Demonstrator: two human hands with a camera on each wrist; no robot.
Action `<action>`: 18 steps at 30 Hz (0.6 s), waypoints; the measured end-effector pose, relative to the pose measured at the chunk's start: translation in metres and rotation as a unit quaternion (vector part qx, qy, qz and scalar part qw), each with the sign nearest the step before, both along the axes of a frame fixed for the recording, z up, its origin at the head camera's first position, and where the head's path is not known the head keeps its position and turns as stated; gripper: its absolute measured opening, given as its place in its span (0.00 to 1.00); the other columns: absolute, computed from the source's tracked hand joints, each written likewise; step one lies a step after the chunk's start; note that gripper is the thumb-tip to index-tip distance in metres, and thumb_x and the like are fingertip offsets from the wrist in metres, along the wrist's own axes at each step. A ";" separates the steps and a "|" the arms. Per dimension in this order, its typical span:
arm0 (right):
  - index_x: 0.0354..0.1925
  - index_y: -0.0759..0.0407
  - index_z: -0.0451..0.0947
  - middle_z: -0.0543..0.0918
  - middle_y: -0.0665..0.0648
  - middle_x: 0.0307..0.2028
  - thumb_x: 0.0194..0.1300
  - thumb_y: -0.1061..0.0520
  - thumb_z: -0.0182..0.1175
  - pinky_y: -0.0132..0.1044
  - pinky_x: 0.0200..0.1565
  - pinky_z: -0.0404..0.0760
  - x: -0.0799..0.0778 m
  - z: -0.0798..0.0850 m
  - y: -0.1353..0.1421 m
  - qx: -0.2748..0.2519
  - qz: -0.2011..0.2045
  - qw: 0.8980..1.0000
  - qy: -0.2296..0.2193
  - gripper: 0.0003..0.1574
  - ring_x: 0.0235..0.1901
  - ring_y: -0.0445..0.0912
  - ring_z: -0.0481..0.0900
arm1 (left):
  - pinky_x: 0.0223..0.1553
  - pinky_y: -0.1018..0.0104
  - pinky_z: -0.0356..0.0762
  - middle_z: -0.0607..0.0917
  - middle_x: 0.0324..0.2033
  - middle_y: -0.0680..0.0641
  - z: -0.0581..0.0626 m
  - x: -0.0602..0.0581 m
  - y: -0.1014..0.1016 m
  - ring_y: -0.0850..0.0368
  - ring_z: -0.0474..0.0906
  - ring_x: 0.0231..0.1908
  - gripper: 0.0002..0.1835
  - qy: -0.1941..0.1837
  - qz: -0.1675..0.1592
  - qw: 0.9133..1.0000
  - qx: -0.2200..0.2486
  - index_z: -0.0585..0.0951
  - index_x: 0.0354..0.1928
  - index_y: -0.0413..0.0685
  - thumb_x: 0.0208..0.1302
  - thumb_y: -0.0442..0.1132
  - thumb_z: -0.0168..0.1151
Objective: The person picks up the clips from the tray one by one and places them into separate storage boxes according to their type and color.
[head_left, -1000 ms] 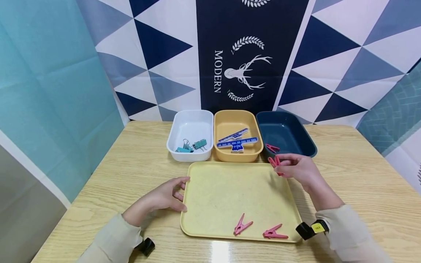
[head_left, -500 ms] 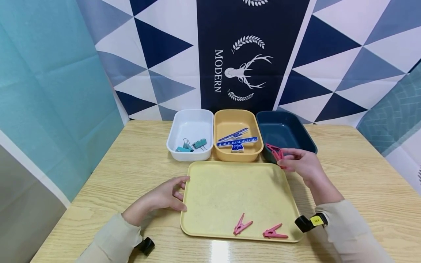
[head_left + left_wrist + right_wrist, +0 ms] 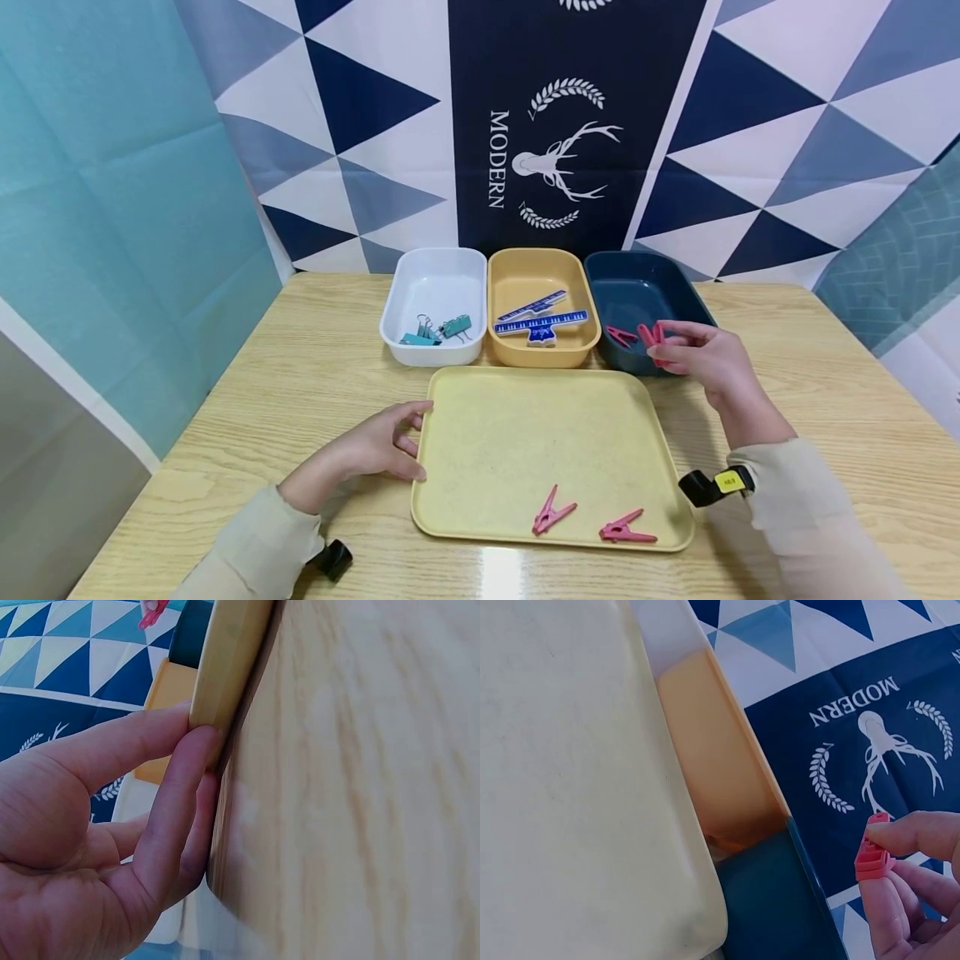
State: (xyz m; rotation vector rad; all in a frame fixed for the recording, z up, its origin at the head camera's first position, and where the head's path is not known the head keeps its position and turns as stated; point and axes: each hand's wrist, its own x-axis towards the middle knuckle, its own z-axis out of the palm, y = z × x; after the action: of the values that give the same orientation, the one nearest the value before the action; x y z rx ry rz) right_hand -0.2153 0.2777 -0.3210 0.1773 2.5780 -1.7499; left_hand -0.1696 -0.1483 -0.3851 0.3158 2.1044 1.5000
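Above the near rim of the dark blue bin (image 3: 637, 292), my right hand (image 3: 705, 354) pinches a red plastic clothespin (image 3: 651, 343) between thumb and fingers. The right wrist view shows this clothespin (image 3: 874, 847) almost end-on at the fingertips. Another red clothespin (image 3: 621, 336) lies inside the bin. My left hand (image 3: 378, 446) rests at the left edge of the yellow tray (image 3: 525, 433). In the left wrist view its fingertips (image 3: 199, 739) touch the tray's outer rim (image 3: 229, 667). Two pink clothespins, one (image 3: 552, 512) left of the other (image 3: 626, 529), lie near the tray's front edge.
Left of the dark blue bin stand a yellow-orange bin (image 3: 543, 267) with blue ruler-like clips (image 3: 540, 323) and a white bin (image 3: 438, 267) with teal binder clips (image 3: 453, 327). All three sit against the patterned backdrop (image 3: 382, 150), on a wooden table (image 3: 315, 333).
My right hand has moved right and slightly away with the red clothespin, from the tray's far right corner to over the dark blue bin. The left hand has stayed in place.
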 end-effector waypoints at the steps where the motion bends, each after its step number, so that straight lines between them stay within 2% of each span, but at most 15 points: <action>1: 0.63 0.71 0.63 0.78 0.40 0.26 0.58 0.59 0.65 0.28 0.34 0.80 -0.001 0.000 0.000 0.003 -0.003 1.000 0.000 0.39 0.27 0.36 0.81 | 0.33 0.61 0.79 0.65 0.50 0.40 0.000 0.000 0.000 0.51 0.71 0.39 0.50 0.000 0.000 1.000 0.000 0.58 0.68 0.40 0.40 0.23 0.73; 18: 0.64 0.69 0.62 0.78 0.38 0.26 0.55 0.58 0.68 0.32 0.37 0.80 -0.022 -0.002 0.008 -0.027 -0.046 0.998 -0.022 0.43 0.27 0.34 0.81 | 0.34 0.61 0.79 0.65 0.49 0.39 -0.001 0.000 -0.001 0.51 0.73 0.39 0.50 0.005 -0.008 1.000 -0.001 0.57 0.68 0.38 0.41 0.23 0.72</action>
State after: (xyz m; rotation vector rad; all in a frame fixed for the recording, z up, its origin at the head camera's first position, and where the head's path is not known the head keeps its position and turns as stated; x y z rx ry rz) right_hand -0.2375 0.2858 -0.3230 0.3350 2.5283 -1.8206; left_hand -0.1698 -0.1491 -0.3860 0.3390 2.1067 1.4889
